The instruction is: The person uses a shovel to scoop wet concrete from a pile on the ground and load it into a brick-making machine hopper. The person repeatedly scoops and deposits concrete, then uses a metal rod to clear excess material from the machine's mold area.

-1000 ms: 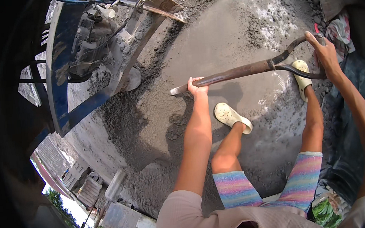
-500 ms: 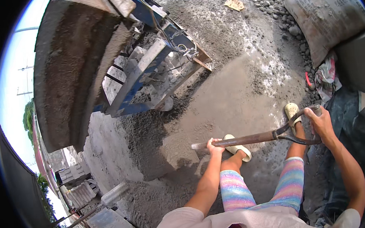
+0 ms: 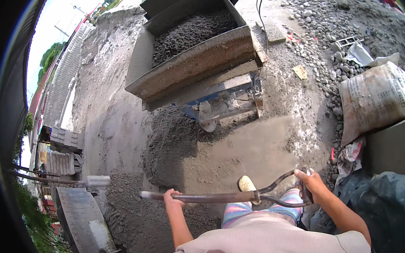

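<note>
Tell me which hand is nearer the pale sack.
Right. The right hand, on the handle, is below-left of the sack; the left hand, on the shaft, much farther left.

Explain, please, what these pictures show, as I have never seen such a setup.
No robot here: a person works with two bare hands, seen by a wide fisheye camera worn on the head, looking down, so straight edges bend. The left hand holds a long tool, probably a shovel, its blade unclear; the right hand grips the looped end. Ahead, a grey, grainy pile lies on the ground, with a metal bin holding similar material beyond. At right are a sack and stones.
</note>
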Demonstrator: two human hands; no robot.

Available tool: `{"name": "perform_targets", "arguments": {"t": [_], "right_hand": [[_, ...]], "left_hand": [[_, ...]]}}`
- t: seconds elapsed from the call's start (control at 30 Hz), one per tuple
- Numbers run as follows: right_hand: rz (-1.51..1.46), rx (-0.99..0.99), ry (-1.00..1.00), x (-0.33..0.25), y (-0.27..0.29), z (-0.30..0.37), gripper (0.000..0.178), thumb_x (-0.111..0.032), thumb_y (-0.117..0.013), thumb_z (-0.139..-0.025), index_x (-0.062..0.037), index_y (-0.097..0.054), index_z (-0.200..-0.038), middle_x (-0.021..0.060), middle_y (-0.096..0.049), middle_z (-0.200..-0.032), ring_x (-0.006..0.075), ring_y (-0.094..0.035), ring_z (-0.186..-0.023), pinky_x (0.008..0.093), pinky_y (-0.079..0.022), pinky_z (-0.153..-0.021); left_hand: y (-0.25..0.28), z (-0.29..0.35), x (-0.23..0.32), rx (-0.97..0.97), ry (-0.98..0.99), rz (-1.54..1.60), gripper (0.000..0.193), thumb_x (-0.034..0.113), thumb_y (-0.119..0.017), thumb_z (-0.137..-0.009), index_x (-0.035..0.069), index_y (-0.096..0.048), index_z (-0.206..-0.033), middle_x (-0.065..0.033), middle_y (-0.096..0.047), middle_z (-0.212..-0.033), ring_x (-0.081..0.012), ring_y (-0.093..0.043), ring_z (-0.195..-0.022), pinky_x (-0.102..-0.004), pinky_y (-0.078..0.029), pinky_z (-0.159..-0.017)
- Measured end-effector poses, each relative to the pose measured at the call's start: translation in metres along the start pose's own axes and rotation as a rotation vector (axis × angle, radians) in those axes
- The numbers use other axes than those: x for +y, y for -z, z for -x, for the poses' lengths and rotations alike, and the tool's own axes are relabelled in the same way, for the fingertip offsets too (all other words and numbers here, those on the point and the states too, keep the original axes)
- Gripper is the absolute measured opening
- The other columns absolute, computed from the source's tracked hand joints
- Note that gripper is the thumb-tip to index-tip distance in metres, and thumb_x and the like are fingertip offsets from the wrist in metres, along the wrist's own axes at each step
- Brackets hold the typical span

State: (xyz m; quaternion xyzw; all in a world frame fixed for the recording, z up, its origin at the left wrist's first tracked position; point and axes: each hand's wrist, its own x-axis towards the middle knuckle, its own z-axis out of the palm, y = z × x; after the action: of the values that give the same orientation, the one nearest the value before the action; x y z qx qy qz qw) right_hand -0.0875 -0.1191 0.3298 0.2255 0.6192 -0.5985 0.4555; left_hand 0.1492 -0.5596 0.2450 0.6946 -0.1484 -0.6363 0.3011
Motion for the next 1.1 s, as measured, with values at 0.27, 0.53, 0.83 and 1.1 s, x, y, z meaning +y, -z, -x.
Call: {"name": "perform_targets", "arguments": {"t": [0.27, 0.53, 0.83, 1.1], "right_hand": [[-0.375, -0.210, -0.138, 0.020, -0.033, 0.034, 0.036, -0.039, -0.063, -0.076, -0.0092, -0.043, -0.080, 0.0064, -0.047, -0.051, 0.0200, -0.048, -0.039, 0.0336, -0.040, -0.036], [-0.809, -0.314, -0.203, 0.071, -0.033, 0.064, 0.027, -0.033, -0.056, -0.081, -0.0075, -0.047, -0.084, 0.0050, -0.047, -0.053, 0.0179, -0.048, -0.043, 0.0317, -0.044, -0.040], [-0.862, -0.254, -0.327, 0.140, -0.066, 0.096, 0.027, -0.017, -0.052, -0.083, 0.0033, -0.051, -0.101, 0.0166, -0.062, -0.085, 0.0240, -0.063, -0.068, 0.0331, -0.054, -0.063], [-0.522, -0.269, 0.083, 0.094, -0.053, 0.073, 0.034, -0.040, -0.044, -0.087, -0.0085, -0.055, -0.079, 0.0058, -0.050, -0.055, 0.0173, -0.048, -0.043, 0.0254, -0.043, -0.038]], "left_hand": [[-0.070, 0.140, 0.156, -0.438, -0.358, 0.021, 0.011, 0.007, -0.058, -0.070, 0.007, -0.048, -0.073, -0.0054, -0.052, -0.061, -0.0218, -0.052, -0.060, -0.0380, -0.042, -0.059], [-0.188, 0.211, 0.145, -1.004, -0.515, -0.246, 0.014, 0.002, -0.058, -0.069, -0.002, -0.048, -0.078, -0.0114, -0.052, -0.069, -0.0235, -0.053, -0.061, -0.0382, -0.044, -0.060], [-0.210, 0.239, 0.110, -1.045, -0.795, -0.541, 0.026, 0.008, -0.068, -0.067, -0.006, -0.049, -0.078, -0.0090, -0.052, -0.066, -0.0155, -0.054, -0.052, -0.0279, -0.047, -0.044], [-0.134, 0.236, 0.145, -1.202, -1.110, -0.115, 0.024, 0.024, -0.063, -0.074, 0.002, -0.056, -0.078, -0.0083, -0.060, -0.070, -0.0175, -0.061, -0.062, -0.0325, -0.050, -0.057]]}}
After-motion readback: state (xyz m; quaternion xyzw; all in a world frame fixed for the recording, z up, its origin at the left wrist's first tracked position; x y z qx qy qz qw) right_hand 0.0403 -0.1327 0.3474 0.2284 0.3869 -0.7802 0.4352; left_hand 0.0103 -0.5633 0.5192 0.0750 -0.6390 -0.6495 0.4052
